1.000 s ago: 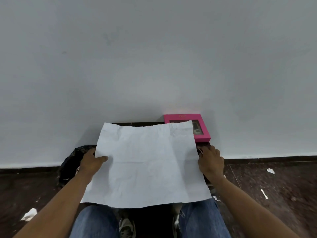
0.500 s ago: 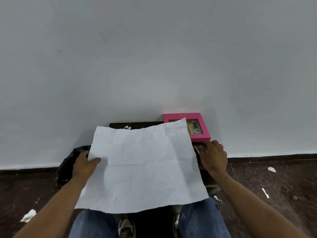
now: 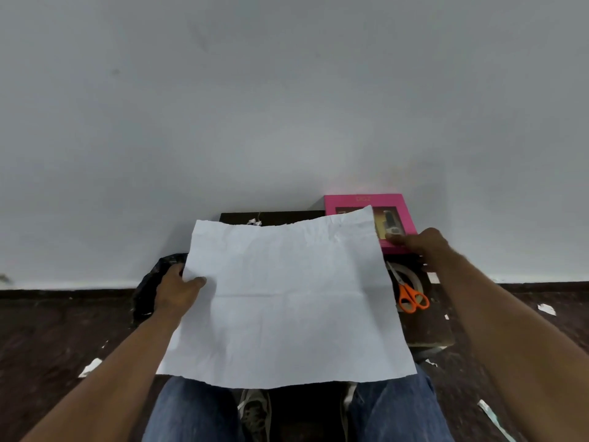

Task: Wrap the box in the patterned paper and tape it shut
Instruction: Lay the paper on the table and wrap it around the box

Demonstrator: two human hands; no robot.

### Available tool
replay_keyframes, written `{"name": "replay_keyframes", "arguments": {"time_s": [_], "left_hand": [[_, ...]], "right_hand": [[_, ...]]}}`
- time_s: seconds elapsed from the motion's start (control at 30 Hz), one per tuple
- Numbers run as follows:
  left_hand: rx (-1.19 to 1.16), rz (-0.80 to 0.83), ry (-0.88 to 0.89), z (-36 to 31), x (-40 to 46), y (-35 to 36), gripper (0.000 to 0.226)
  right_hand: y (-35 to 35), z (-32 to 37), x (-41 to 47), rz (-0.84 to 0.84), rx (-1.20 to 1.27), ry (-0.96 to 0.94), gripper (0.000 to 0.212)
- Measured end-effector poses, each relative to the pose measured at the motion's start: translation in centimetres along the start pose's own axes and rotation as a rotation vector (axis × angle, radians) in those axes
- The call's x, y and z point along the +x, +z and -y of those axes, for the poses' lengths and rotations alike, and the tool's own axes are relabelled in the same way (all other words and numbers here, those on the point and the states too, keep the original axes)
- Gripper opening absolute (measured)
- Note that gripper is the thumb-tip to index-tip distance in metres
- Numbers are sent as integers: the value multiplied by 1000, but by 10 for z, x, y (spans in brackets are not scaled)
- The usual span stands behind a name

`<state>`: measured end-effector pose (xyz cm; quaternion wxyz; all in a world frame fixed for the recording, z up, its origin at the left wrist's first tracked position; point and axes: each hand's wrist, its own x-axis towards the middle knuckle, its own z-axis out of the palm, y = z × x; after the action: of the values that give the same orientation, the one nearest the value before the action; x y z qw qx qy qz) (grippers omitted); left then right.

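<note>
A large creased sheet of paper [image 3: 287,301], plain white side up, lies over the small dark table [image 3: 427,330] and my lap. My left hand [image 3: 177,290] pinches its left edge, thumb on top. The pink box [image 3: 366,202] with a clear window stands at the table's far right corner against the wall, its left part hidden by the paper's corner. My right hand [image 3: 424,247] is off the paper and at the box's near edge, thumb on top and fingers curled round it, slightly blurred. A roll of clear tape [image 3: 414,274] lies just below that hand.
Orange-handled scissors [image 3: 412,299] lie across the tape roll on the table's right side. A black plastic bag [image 3: 148,282] sits on the floor at the left. Paper scraps [image 3: 90,366] dot the dark floor. A white wall stands close behind the table.
My right hand let go of the paper's right edge and moved up and right to the pink box. The paper shifted left, uncovering the scissors and tape.
</note>
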<state>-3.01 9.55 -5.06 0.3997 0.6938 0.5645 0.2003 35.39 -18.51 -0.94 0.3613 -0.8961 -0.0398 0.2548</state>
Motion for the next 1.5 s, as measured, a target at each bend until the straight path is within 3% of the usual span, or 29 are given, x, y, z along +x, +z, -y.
{"name": "replay_keyframes", "arguments": {"time_s": [0.23, 0.43, 0.57, 0.7, 0.93, 1.17, 1.3, 1.43, 1.5], "left_hand": [[-8, -3, -28, 4, 2, 1, 43], [-36, -9, -50, 6, 3, 3, 39], [-16, -16, -39, 8, 4, 3, 37], [11, -34, -36, 7, 3, 1, 33], [-42, -52, -74, -1, -5, -1, 30], [-101, -35, -68, -5, -12, -4, 34], [-85, -31, -60, -14, -22, -9, 37], [143, -165, 33, -28, -35, -13, 57], [33, -160, 124, -42, -47, -11, 50]], "right_hand": [[-8, 5, 2, 159, 203, 133, 72], [-14, -8, 14, 255, 290, 216, 91], [-20, 3, -1, 252, 434, 177, 63], [-25, 8, -4, 176, 615, 75, 59], [-47, 9, -23, -72, 799, -27, 31], [-72, 4, -43, -360, 1021, -136, 34], [-83, 25, -71, -459, 963, -385, 28], [-85, 57, -103, -581, 735, -660, 32], [-77, 69, -120, -632, 561, -797, 35]]}}
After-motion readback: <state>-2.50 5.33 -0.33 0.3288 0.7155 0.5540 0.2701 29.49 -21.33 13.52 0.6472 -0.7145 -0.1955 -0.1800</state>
